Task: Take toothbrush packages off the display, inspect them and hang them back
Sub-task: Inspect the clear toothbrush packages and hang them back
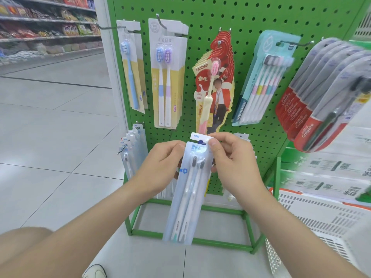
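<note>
A clear blue toothbrush package [186, 199] with two brushes and a white "NEW" tab hangs upright in front of the green pegboard display [247, 21]. My left hand [160, 167] grips its left edge near the top. My right hand [230, 157] pinches the top right corner, thumb on the front. More packages of the same kind [130, 149] hang on a low hook at the left. The lower hooks behind my hands are hidden.
On upper hooks hang a single blue brush pack [132, 75], a two-brush pack [166, 77], red Canban packs [216, 85], a multi-brush pack [263, 81] and Colgate packs [321, 97]. A white basket [321, 221] sits low right. An aisle with shelves [48, 27] lies to the left.
</note>
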